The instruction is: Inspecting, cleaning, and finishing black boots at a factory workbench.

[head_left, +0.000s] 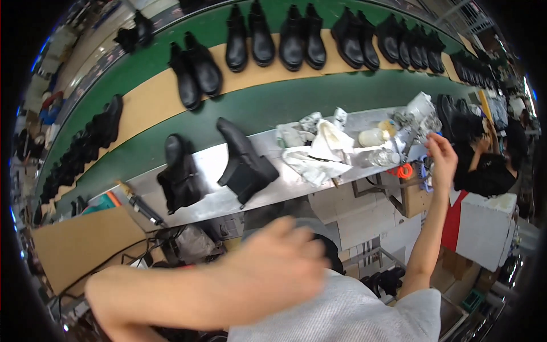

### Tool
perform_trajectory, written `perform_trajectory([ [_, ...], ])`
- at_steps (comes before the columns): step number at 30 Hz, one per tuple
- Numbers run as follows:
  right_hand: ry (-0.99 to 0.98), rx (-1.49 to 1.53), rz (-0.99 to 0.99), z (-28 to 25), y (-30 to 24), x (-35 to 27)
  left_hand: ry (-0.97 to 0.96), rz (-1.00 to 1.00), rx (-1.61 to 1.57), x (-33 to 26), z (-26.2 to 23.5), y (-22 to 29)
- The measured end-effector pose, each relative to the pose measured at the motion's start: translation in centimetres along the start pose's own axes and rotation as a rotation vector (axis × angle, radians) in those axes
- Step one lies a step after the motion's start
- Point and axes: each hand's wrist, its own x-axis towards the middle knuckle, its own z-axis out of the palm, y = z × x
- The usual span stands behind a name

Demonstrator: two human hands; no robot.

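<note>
My left hand [285, 259] is smeared by motion in front of my grey shirt, its fingers bent, and I cannot make out whether it holds anything. At the right end of the metal ledge [212, 165], my right hand [443, 162] is raised with its fingers loosely bent and apart, and nothing shows in them. Closest to it are a metal tool [411, 143] and a clear glass jar [384, 158]. On the ledge ahead of me stand a black ankle boot [246, 162] on its side and another black boot [181, 174].
White cloths [319, 151], a cream-coloured bottle [373, 137] and an orange tape ring [404, 170] lie on or by the ledge. Beyond, pairs of black boots [292, 43] line a green conveyor [245, 97]. A cardboard box [85, 245] is at left; a co-worker [490, 171] sits at right.
</note>
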Motion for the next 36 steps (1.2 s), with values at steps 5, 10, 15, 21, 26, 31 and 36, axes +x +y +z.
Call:
perform_trajectory([
  [5, -1.193, 0.951, -1.12, 0.9, -19.7, -11.5, 0.202, 0.455, -0.562, -19.6, -3.8, 4.9],
  [10, -1.663, 0.56, -1.417, 5.2, -31.6, -19.6, 0.523, 0.608, -0.207, -28.4, -2.4, 9.8],
  [15, -1.684, 0.606, -1.252, 7.2, -33.2, -21.8, 0.862, 0.858, 0.032, -34.1, 0.3, 9.6],
  [21, -1.67, 0.66, -1.478, 7.4, -33.1, -19.0, 1.046, 0.548, -0.48, -34.2, 1.0, 5.7],
  [26, -1.6, 0.836, -1.721, 10.3, -29.9, -14.0, 1.475, -0.33, -1.089, -34.6, 7.4, -2.1],
  [31, -0.924, 0.304, -0.077, 28.4, -14.9, -8.1, 1.071, -1.367, -1.247, -30.3, 19.9, -18.7],
  [36, -0.89, -0.479, -0.275, 38.7, -3.0, -13.6, 1.212, -1.338, -1.428, -26.4, 26.3, -22.9],
])
